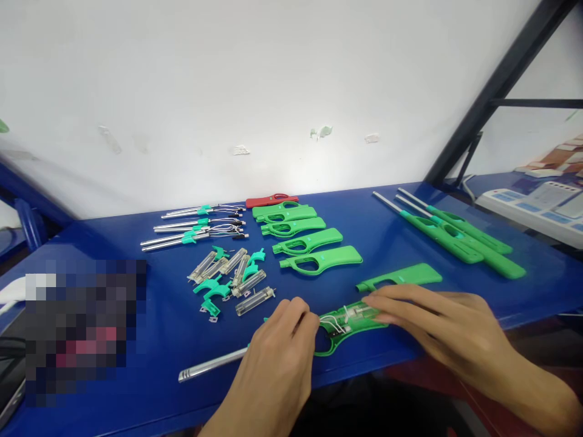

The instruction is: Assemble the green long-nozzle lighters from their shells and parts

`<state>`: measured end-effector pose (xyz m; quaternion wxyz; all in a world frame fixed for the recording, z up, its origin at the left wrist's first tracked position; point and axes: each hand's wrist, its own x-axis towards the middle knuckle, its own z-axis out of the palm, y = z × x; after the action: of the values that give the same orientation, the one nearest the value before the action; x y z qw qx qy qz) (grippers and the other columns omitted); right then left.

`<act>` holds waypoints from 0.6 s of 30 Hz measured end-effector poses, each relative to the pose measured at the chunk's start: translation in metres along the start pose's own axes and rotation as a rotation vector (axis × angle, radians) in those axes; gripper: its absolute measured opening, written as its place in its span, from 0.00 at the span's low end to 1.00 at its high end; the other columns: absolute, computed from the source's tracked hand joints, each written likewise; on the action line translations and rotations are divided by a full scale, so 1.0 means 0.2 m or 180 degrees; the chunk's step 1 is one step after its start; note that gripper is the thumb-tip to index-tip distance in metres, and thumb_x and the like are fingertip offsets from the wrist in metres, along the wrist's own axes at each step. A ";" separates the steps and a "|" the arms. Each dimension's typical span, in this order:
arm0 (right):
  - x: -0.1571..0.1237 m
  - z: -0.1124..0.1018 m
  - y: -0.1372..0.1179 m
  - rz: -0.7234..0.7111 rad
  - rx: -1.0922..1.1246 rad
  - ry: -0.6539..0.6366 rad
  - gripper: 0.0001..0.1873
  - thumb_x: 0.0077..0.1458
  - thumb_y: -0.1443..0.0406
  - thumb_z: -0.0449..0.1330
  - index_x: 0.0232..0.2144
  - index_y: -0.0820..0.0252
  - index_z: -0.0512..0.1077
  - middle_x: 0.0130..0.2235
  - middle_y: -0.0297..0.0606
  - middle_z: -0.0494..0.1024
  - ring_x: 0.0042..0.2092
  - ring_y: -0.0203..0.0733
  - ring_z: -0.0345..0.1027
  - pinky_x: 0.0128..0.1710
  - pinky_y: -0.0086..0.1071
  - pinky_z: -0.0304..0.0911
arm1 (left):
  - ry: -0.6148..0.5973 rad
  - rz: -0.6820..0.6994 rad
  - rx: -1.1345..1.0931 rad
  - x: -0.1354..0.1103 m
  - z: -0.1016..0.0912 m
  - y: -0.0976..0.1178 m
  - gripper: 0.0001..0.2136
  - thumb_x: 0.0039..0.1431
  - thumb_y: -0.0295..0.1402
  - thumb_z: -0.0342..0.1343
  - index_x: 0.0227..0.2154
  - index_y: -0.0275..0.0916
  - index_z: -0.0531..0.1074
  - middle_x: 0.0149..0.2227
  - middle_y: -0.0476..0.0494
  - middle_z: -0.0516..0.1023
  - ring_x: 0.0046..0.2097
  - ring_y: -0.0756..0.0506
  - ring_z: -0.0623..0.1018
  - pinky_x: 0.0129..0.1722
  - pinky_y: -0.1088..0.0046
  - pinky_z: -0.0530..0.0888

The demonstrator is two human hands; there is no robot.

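A half-open green lighter body (342, 328) with wires and a clear tank inside lies near the front edge of the blue table (136, 328). Its metal tube (212, 366) sticks out to the left. My left hand (277, 358) is closed in a pinch at the lighter's neck, where the tube enters. My right hand (437, 325) lies flat over the body's right end, fingers stretched out and pressing on it. A loose green shell half (401, 276) lies just behind my right hand.
Several green shell halves (305, 243) and one red one (272, 199) lie mid-table. Metal tubes with wires (195, 227) and small clear tanks with teal triggers (230, 276) sit to the left. Finished green lighters (455, 233) lie at the right. A blurred patch (84, 331) covers the left corner.
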<state>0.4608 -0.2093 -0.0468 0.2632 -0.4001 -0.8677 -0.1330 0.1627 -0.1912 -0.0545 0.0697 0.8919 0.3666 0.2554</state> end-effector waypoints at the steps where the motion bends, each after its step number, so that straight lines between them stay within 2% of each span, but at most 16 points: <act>1: 0.00 0.00 0.00 0.0017 -0.0015 -0.0001 0.15 0.77 0.67 0.57 0.58 0.51 0.79 0.52 0.35 0.89 0.44 0.38 0.87 0.39 0.27 0.77 | 0.0015 -0.0010 -0.0006 0.00 0.00 0.00 0.15 0.68 0.15 0.44 0.36 0.41 0.71 0.42 0.43 0.77 0.41 0.44 0.79 0.44 0.65 0.84; 6: 0.00 -0.02 0.02 0.0035 -0.0055 0.0097 0.13 0.76 0.66 0.59 0.56 0.52 0.80 0.50 0.34 0.90 0.42 0.38 0.87 0.39 0.27 0.78 | 0.0059 -0.0009 -0.0036 0.01 0.01 0.01 0.15 0.70 0.17 0.44 0.36 0.41 0.71 0.41 0.44 0.76 0.40 0.45 0.78 0.41 0.68 0.83; 8: -0.01 -0.04 0.04 0.0069 -0.0148 0.0125 0.14 0.76 0.65 0.58 0.56 0.51 0.80 0.50 0.34 0.90 0.39 0.39 0.87 0.36 0.29 0.78 | 0.0074 -0.0012 -0.0048 0.01 0.01 0.01 0.15 0.70 0.17 0.45 0.36 0.41 0.71 0.40 0.44 0.76 0.40 0.44 0.78 0.41 0.67 0.83; 11: -0.03 -0.10 0.08 0.0433 -0.0405 0.0285 0.15 0.75 0.66 0.58 0.55 0.47 0.82 0.49 0.34 0.90 0.37 0.44 0.87 0.30 0.34 0.76 | 0.0127 -0.0025 -0.0071 0.00 0.01 0.00 0.14 0.71 0.16 0.46 0.36 0.40 0.71 0.41 0.44 0.75 0.40 0.43 0.78 0.42 0.63 0.84; 15: -0.05 -0.17 0.10 0.1047 -0.0420 0.0547 0.13 0.75 0.65 0.59 0.52 0.44 0.82 0.47 0.36 0.90 0.41 0.53 0.87 0.38 0.44 0.79 | 0.0151 0.0006 -0.0075 0.00 0.01 -0.02 0.14 0.71 0.16 0.47 0.37 0.39 0.71 0.42 0.43 0.74 0.40 0.44 0.77 0.40 0.64 0.82; 18: -0.02 -0.17 0.06 0.0827 -0.0376 0.0416 0.13 0.77 0.61 0.56 0.51 0.44 0.82 0.46 0.34 0.90 0.37 0.48 0.87 0.32 0.39 0.78 | 0.0238 0.0026 -0.0017 -0.01 0.01 -0.02 0.12 0.73 0.17 0.48 0.44 0.38 0.74 0.43 0.43 0.74 0.40 0.45 0.77 0.38 0.66 0.81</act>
<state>0.4836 -0.2199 -0.0210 0.3101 -0.5143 -0.7803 -0.1744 0.1598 -0.1894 -0.0591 0.0573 0.8830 0.3647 0.2898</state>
